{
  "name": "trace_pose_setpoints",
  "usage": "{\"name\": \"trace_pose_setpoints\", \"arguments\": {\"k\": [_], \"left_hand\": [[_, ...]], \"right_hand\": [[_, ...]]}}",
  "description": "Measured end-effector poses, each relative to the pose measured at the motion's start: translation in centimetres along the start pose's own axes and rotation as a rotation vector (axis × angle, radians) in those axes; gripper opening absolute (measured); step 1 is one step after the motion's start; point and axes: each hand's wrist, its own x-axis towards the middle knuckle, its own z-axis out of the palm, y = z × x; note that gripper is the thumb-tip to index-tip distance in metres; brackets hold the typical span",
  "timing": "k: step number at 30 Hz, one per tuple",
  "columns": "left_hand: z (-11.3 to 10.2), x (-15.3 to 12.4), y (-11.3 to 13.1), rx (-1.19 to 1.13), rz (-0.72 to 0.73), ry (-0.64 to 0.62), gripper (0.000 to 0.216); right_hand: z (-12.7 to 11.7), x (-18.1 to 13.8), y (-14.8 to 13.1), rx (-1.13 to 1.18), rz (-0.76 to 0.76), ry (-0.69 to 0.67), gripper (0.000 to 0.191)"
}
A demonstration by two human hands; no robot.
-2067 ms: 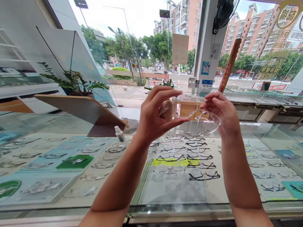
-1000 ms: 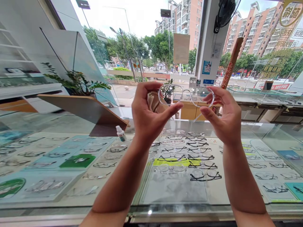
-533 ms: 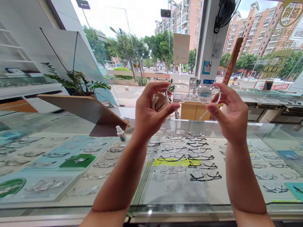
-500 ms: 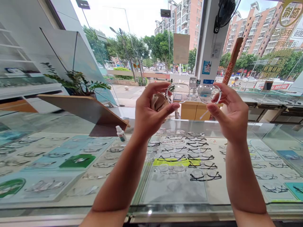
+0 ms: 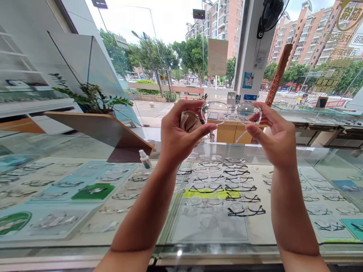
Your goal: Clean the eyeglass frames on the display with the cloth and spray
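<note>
I hold a pair of clear-framed glasses (image 5: 230, 112) up at chest height, lenses level and facing me. My left hand (image 5: 181, 134) pinches the left lens edge between thumb and forefinger, and a crumpled beige cloth (image 5: 189, 121) is tucked in its palm. My right hand (image 5: 273, 134) grips the right lens edge the same way. Both hands are closed on the frame, above the glass counter (image 5: 181, 249).
Under the counter glass lie several rows of displayed glasses (image 5: 227, 181) on coloured cards. A small white dropper bottle (image 5: 144, 159) stands on the counter to the left of my left arm. A potted plant (image 5: 90, 99) on a slanted wooden stand sits behind it. Shop windows face the street.
The glasses went from tilted and low to level and raised. Over the last half second both hands shifted slightly left and the frame stayed held.
</note>
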Motion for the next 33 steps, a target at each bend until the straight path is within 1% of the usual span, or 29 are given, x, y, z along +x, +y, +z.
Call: {"name": "trace_pose_setpoints", "arguments": {"k": [6, 13, 17, 26, 30, 33], "left_hand": [[0.0, 0.1, 0.3, 0.012, 0.0, 0.006, 0.053], [-0.2, 0.0, 0.1, 0.0, -0.015, 0.001, 0.056], [-0.2, -0.1, -0.1, -0.001, -0.013, -0.002, 0.056], [0.0, 0.1, 1.0, 0.004, 0.006, 0.01, 0.054], [0.0, 0.2, 1.0, 0.013, 0.012, 0.019, 0.052], [0.0, 0.2, 0.9, 0.015, 0.007, 0.014, 0.054]], "right_hand": [[-0.2, 0.0, 0.1, -0.033, -0.028, -0.005, 0.054], [-0.2, -0.1, -0.2, 0.032, 0.036, -0.014, 0.06], [-0.2, -0.2, -0.1, 0.029, 0.023, -0.017, 0.06], [-0.1, 0.1, 0.1, 0.001, 0.007, -0.031, 0.056], [-0.1, 0.2, 0.2, 0.005, 0.013, -0.044, 0.056], [-0.1, 0.1, 0.2, 0.002, 0.015, -0.052, 0.056]]}}
